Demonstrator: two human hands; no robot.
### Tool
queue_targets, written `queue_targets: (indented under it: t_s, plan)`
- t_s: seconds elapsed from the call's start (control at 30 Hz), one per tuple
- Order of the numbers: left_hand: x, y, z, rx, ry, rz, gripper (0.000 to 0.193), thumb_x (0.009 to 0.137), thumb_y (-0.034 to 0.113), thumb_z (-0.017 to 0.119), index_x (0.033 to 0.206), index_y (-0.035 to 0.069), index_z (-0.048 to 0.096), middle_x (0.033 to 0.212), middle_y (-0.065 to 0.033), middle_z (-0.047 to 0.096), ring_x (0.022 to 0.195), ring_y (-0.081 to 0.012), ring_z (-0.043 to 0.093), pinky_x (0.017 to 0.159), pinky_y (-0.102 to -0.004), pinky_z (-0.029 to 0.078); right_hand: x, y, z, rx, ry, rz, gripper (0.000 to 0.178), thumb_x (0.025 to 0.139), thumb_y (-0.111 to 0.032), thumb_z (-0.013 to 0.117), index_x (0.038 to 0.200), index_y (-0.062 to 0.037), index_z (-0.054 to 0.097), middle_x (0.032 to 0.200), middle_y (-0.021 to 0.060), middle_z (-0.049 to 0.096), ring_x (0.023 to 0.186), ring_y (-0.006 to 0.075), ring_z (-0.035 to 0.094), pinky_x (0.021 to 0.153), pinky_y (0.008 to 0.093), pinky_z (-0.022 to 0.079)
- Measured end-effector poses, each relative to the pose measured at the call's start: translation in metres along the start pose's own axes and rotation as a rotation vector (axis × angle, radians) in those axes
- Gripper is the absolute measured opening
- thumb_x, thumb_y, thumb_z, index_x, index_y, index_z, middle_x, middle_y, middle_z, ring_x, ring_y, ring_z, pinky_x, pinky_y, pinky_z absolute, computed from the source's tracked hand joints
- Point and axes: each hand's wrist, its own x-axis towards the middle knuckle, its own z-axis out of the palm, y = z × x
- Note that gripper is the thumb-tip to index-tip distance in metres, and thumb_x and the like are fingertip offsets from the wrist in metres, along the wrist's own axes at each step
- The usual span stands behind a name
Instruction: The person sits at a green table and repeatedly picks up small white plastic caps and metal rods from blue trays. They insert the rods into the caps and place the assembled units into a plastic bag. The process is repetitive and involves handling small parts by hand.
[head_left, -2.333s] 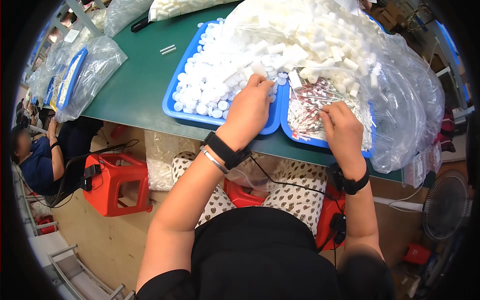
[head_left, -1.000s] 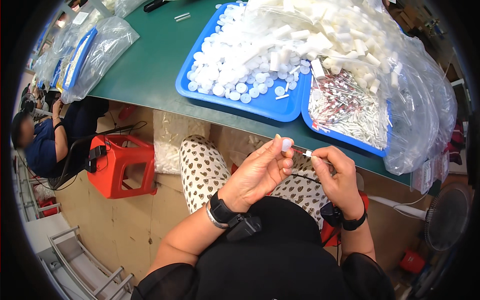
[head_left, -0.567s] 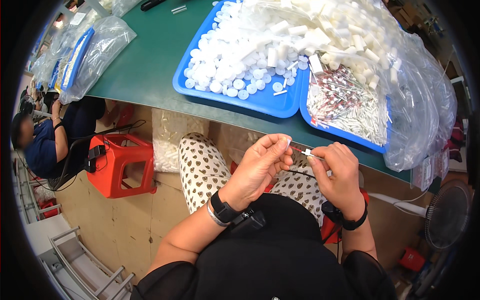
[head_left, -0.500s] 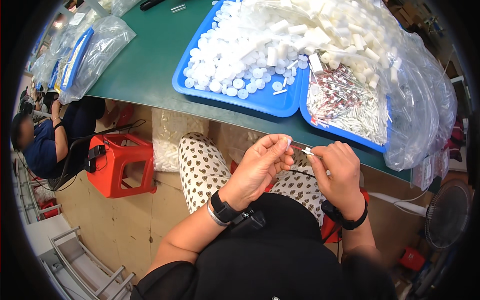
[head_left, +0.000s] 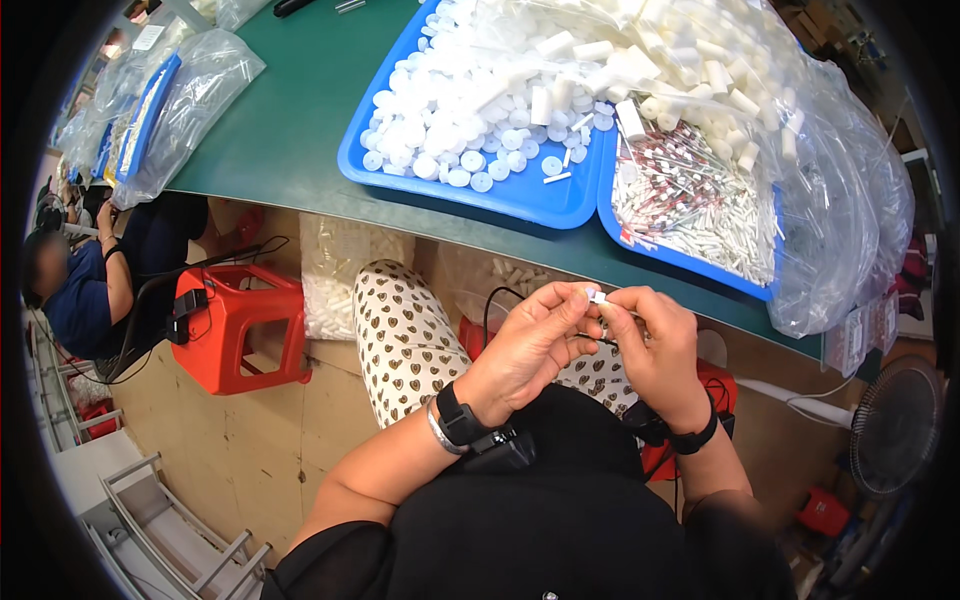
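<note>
My left hand (head_left: 540,342) and my right hand (head_left: 655,350) meet above my lap, just off the table's front edge. Pinched between their fingertips is a small white plastic piece (head_left: 597,297); both hands appear closed on it. The thin red stem seen earlier is hidden by the fingers. Beyond the hands, a blue tray (head_left: 560,212) carries many white discs (head_left: 480,165) and a few thin white tubes. Beside it, a smaller blue tray (head_left: 690,270) holds small white tubes (head_left: 700,225) and thin red-and-white pins (head_left: 670,165).
Clear bags with cream foam cylinders (head_left: 740,100) overlap the trays. The green table (head_left: 270,130) spans the front. To the left are a red stool (head_left: 240,330) and a seated person (head_left: 85,290). A black fan (head_left: 893,425) stands at the right.
My right hand has moved left and slightly up until its fingertips meet my left. The red stem between the hands has gone from sight, leaving the white piece showing.
</note>
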Motion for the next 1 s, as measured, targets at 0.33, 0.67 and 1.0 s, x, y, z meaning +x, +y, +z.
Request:
queue_targets:
  t_s: [0.33, 0.67, 1.0]
  plan:
    - [0.004, -0.005, -0.005, -0.028, 0.048, -0.023, 0.022, 0.100, 0.023, 0.060, 0.114, 0.006, 0.061, 0.093, -0.0004, 0.064, 0.080, -0.0083, 0.060, 0.077, -0.0269, 0.051, -0.009, 0.006, 0.013, 0.171, -0.013, 0.173, 0.008, 0.090, -0.005, 0.066, 0.094, 0.0011, 0.065, 0.078, 0.0122, 0.069, 0.066, 0.0245, 0.067, 0.059, 0.0333, 0.051]
    - [-0.003, 0.012, 0.002, 0.074, 0.145, 0.091, 0.018, 0.101, 0.022, 0.059, 0.109, 0.007, 0.059, 0.095, -0.0035, 0.064, 0.099, -0.0190, 0.066, 0.088, -0.0319, 0.055, 0.036, 0.046, -0.087, -0.727, 0.120, -0.069, 0.013, 0.083, -0.004, 0.066, 0.096, -0.0037, 0.068, 0.092, 0.0112, 0.066, 0.084, 0.0310, 0.062, 0.074, 0.0407, 0.050]
    - [-0.006, 0.012, 0.006, 0.070, 0.172, 0.095, 0.015, 0.100, 0.017, 0.059, 0.109, 0.005, 0.059, 0.099, -0.0077, 0.067, 0.106, -0.0252, 0.067, 0.088, -0.0315, 0.057, 0.053, 0.067, -0.092, -0.734, -0.097, -0.176, 0.006, 0.080, -0.006, 0.068, 0.084, -0.0037, 0.065, 0.082, 0.0110, 0.060, 0.076, 0.0321, 0.061, 0.069, 0.0425, 0.049]
